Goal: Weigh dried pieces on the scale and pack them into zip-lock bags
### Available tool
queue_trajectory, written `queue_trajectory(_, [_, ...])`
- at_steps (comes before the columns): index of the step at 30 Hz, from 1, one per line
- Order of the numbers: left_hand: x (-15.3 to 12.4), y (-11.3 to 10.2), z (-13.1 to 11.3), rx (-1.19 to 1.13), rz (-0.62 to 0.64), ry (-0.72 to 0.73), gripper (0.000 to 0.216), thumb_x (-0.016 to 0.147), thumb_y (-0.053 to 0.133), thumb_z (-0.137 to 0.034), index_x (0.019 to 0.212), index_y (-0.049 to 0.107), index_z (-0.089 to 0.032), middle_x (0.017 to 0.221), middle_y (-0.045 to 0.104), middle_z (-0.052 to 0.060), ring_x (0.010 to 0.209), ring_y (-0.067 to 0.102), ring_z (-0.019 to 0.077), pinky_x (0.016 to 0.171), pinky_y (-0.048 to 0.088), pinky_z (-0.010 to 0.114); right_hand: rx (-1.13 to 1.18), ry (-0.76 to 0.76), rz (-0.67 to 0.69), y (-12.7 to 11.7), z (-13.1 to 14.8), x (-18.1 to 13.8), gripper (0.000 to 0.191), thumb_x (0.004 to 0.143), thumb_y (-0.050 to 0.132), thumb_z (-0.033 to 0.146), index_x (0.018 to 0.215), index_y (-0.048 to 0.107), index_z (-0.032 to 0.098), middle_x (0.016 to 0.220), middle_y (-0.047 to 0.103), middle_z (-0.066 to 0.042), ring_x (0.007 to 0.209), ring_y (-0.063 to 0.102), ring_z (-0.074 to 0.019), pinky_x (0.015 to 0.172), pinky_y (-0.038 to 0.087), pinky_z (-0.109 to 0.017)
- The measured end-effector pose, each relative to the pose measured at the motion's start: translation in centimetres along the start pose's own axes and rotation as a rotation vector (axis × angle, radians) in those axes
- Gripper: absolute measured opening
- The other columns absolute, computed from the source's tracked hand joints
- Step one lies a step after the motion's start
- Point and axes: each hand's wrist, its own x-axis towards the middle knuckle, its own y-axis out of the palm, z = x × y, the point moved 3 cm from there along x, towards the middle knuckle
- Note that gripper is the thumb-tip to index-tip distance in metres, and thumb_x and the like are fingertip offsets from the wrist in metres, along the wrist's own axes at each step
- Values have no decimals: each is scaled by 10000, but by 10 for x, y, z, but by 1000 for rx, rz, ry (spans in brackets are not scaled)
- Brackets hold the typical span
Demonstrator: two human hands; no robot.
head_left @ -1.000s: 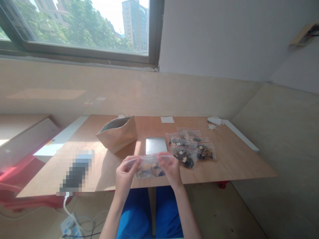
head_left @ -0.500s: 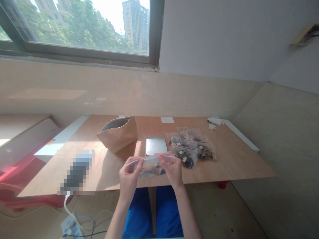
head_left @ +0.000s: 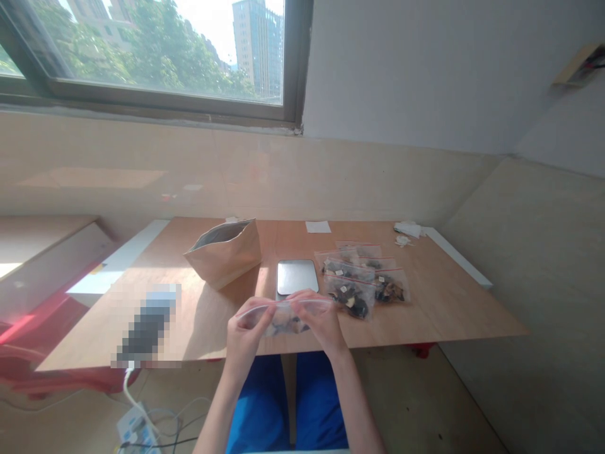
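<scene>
Zip bag [head_left: 286,320]: clear, red strip along the top, dark and tan chunks inside. I see it held up between the 2 hands, over the near edge of the table [head_left: 449,312], above the blue-clad knees. Left hand [head_left: 244,333] pinches the top seal near its left end, thumb against fingers. Right hand [head_left: 321,320] pinches the same seal nearer the middle, fingers curled over the strip. Both are closed on the bag, close together; I can't tell if they touch each other. I also can't tell if the seal is fully shut.

Just beyond the hands: a flat grey metal plate [head_left: 297,276], looks like a small scale, lying on the table. Beyond and right of the right hand: a pile of filled bags [head_left: 363,284], same type, overlapping one another, just beside the plate's right edge. Beyond and left of the left hand: a brown paper pouch [head_left: 225,253], standing, mouth open, silver lining visible. Far beyond both hands, near the table's back edge: 1 white slip [head_left: 317,227]. Well left of the left hand: a pixelated dark object [head_left: 146,325] on the table. Below it, a white cable runs down to a power strip [head_left: 137,430] on the floor.
</scene>
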Motion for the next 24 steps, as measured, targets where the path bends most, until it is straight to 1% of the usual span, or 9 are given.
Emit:
queue_trajectory(4, [-1, 2, -2, 3, -37, -16, 189, 732, 630, -343, 751, 656, -156, 729, 638, 31, 713, 600, 157, 633, 478, 229, -27, -48, -68, 1, 2, -1, 121, 749, 641, 285, 716, 691, 181, 763, 669, -42, 729, 621, -165, 633, 498, -259])
queue_trajectory(8, [-1, 5, -4, 8, -101, -29, 203, 714, 643, -356, 718, 652, -153, 702, 639, 25, 675, 598, 149, 603, 478, 221, -24, -88, -107, 1, 5, -2, 90, 739, 643, 248, 689, 681, 184, 768, 668, -43, 750, 625, -171, 686, 496, -276])
queue_trajectory(10, [-1, 6, -4, -1, -83, -48, 209, 718, 639, -362, 726, 656, -154, 703, 643, 26, 681, 603, 153, 609, 481, 224, -36, -93, -125, 1, 6, -1, 93, 740, 639, 243, 678, 676, 185, 762, 666, -43, 744, 624, -170, 687, 494, -277])
queue_trajectory(12, [0, 7, -3, -11, -33, -67, 211, 723, 634, -365, 750, 665, -158, 727, 655, 32, 708, 611, 162, 627, 486, 231, -54, -98, -137, 0, 6, -1, 91, 743, 636, 239, 681, 675, 186, 749, 664, -38, 735, 622, -165, 687, 491, -271])
queue_trajectory(15, [1, 7, -5, -9, 16, -54, 201, 719, 642, -356, 769, 682, -165, 756, 672, 38, 737, 619, 170, 652, 492, 236, -67, -102, -115, 1, 8, 0, 92, 753, 627, 240, 698, 678, 187, 760, 667, -37, 751, 623, -164, 713, 490, -271])
queue_trajectory(20, [-1, 9, -8, -6, -26, -1, 170, 713, 654, -330, 736, 682, -164, 703, 659, 26, 691, 609, 153, 623, 488, 223, -42, -79, -6, 7, 10, -1, 90, 756, 632, 259, 745, 690, 192, 785, 679, -41, 778, 628, -170, 742, 493, -281])
queue_trajectory(24, [-3, 12, -10, -45, -26, -3, 168, 717, 650, -324, 743, 666, -159, 695, 649, 23, 682, 603, 148, 620, 489, 227, -35, -94, -34, 10, 11, -3, 84, 750, 641, 259, 744, 690, 191, 764, 673, -34, 748, 623, -160, 718, 492, -269])
